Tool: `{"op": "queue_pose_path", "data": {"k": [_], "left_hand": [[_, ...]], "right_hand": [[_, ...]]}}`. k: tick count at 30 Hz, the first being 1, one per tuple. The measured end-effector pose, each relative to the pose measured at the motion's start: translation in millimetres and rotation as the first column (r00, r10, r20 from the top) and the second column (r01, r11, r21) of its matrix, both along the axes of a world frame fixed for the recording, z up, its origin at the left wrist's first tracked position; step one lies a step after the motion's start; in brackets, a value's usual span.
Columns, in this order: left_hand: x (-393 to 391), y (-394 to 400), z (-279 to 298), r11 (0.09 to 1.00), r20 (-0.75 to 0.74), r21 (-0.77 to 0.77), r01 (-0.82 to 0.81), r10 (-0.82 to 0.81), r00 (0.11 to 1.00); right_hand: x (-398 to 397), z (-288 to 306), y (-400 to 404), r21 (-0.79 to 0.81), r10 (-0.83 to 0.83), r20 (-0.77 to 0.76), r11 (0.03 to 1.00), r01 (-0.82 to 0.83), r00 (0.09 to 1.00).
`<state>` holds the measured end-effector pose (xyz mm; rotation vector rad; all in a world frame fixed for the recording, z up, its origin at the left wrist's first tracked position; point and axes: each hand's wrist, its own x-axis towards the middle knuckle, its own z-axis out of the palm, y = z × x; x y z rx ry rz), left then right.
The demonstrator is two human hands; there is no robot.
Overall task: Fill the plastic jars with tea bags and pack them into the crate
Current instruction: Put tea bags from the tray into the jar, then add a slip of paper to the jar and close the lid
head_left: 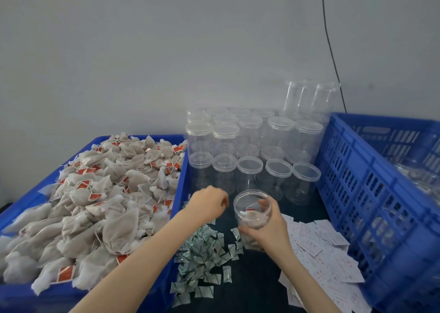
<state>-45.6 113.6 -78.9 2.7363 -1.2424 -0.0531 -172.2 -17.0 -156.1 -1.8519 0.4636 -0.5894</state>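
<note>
Jar (252, 208), lidless, part-filled with tea bags, near desk (257, 272) middle; right hand (267, 227) grips its side. Left hand (209, 203) beside rim, loosely curled, holding nothing. Risk: tilted jar slips, bags spill onto sachets (204, 253).

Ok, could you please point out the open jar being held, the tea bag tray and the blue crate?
open jar (250, 199): head view, clear wall just under the rim.
tea bag tray (177, 208): head view, blue right-hand wall.
blue crate (357, 170): head view, slotted left wall.
</note>
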Motion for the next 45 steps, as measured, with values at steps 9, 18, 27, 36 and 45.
{"op": "queue_pose_path", "data": {"k": [9, 18, 27, 36, 45], "left_hand": [[-10, 1, -50, 0.802, -0.327, 0.503, 0.322, -0.168, 0.93], [-6, 0, -50, 0.89, -0.274, 0.375, 0.26, -0.162, 0.948], [9, -1, -4, 0.943, -0.108, -0.332, 0.007, -0.046, 0.993], [-31, -52, 34, 0.942, -0.143, -0.238, 0.235, -0.273, 0.951], [-44, -87, 23, 0.937, -0.086, -0.077, 0.341, -0.347, 0.934]], "right_hand": [[-7, -5, -7, -0.026, 0.003, -0.035, 1.0, -0.004, 0.999], [-3, 5, -5, -0.028, 0.003, -0.006, 1.0, -0.003, 1.0], [-6, 2, -14, -0.01, -0.012, -0.004, 1.0, 0.012, 1.0], [-12, 6, -19, 0.007, -0.034, 0.03, 0.999, 0.034, 0.999], [-30, 9, -42, -0.02, -0.075, 0.03, 0.997, 0.075, 0.997]]}}
